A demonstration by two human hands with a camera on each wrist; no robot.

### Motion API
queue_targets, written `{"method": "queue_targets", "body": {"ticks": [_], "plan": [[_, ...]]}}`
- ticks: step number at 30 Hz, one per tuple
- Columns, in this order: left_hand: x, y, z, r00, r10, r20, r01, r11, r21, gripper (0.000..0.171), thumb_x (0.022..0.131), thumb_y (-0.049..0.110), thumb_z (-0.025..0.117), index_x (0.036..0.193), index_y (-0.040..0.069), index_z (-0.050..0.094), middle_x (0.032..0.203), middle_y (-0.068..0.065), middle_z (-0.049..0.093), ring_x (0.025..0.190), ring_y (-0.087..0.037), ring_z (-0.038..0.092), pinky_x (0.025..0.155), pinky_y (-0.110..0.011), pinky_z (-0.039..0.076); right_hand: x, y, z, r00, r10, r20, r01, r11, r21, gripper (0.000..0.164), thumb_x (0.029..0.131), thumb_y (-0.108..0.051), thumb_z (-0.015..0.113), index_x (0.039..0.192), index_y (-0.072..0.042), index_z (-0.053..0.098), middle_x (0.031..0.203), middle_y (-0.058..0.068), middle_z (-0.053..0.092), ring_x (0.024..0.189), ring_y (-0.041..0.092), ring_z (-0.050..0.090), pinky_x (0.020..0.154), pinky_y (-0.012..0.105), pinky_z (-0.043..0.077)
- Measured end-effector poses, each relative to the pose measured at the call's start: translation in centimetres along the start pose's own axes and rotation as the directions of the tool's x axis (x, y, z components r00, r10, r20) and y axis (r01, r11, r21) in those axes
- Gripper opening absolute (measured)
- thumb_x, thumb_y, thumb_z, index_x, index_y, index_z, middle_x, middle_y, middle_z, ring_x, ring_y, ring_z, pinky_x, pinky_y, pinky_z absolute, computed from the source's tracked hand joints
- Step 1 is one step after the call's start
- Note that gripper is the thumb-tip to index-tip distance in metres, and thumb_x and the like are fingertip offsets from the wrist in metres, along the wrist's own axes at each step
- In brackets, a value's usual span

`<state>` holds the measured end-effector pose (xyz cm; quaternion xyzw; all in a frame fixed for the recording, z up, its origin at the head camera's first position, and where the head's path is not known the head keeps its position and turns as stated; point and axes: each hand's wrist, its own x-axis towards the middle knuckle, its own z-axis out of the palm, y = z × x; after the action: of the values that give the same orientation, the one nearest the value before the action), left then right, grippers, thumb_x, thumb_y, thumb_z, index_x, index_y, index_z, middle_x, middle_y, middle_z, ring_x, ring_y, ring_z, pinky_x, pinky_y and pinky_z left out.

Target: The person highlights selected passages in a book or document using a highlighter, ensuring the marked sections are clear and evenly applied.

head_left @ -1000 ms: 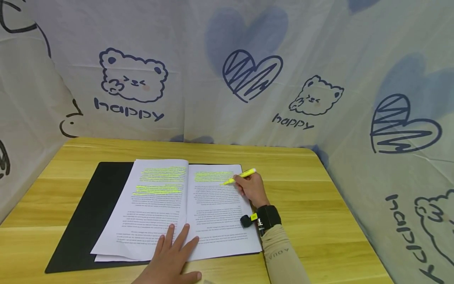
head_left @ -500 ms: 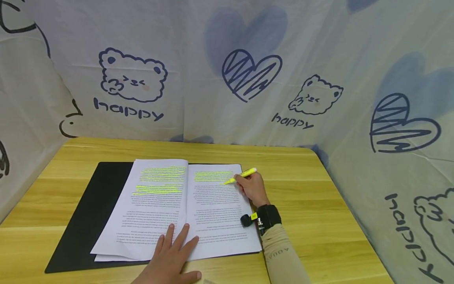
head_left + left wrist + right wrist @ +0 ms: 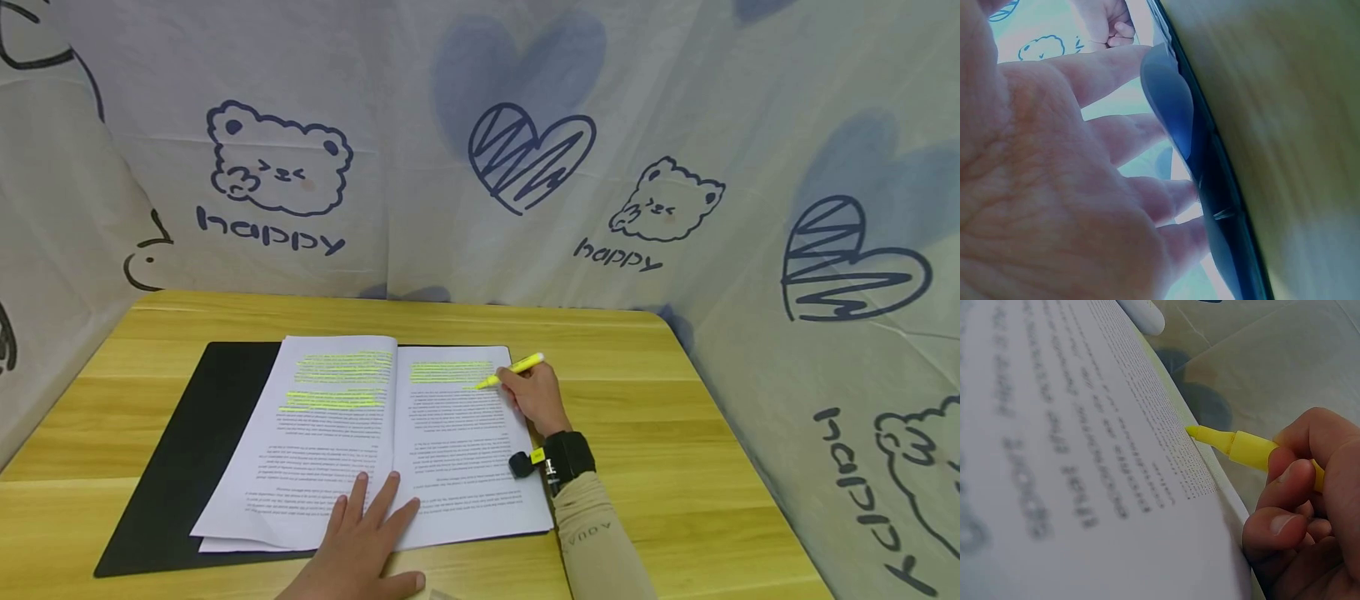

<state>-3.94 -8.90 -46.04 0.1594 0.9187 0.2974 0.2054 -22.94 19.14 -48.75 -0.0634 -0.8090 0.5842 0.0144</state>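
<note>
Printed pages (image 3: 457, 442) lie spread in two halves on a black folder (image 3: 180, 467), with yellow marked lines near the top of both halves. My right hand (image 3: 536, 398) pinches a yellow highlighter (image 3: 521, 365) between thumb and fingers, its tip at a text line high on the right page. In the right wrist view the highlighter (image 3: 1250, 450) is uncapped and its tip meets the paper. With fingers spread, my left hand (image 3: 363, 542) rests across the lower edge of the pages near the fold. The left wrist view shows its palm (image 3: 1066, 187) and the fingers over the paper edge.
A light wooden table (image 3: 645, 467) carries the folder. Behind and beside it hangs a white cloth (image 3: 420, 167) with printed bears and hearts. A small clear object (image 3: 441, 595) shows at the bottom edge by the left thumb. A black wrist camera (image 3: 521, 463) juts over the right page.
The highlighter and right hand have shifted very slightly to the right along the line. My left hand and the pages have stayed in place.
</note>
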Motion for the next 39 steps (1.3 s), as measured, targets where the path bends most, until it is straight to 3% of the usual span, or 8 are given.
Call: {"method": "queue_targets", "body": {"ticks": [39], "plan": [[-0.16, -0.04, -0.05, 1.0, -0.006, -0.005, 0.006, 1.0, -0.014, 0.085, 0.082, 0.052, 0.082, 0.151, 0.012, 0.053, 0.169, -0.017, 0.024, 0.155, -0.052, 0.0, 0.12, -0.071, -0.001, 0.38, 0.31, -0.46, 0.998, 0.017, -0.063, -0.02, 0.999, -0.043, 0.026, 0.095, -0.03, 0.074, 0.092, -0.004, 0.069, 0.066, 0.004, 0.058, 0.055, 0.016, 0.053, 0.049, 0.026, 0.04]]}}
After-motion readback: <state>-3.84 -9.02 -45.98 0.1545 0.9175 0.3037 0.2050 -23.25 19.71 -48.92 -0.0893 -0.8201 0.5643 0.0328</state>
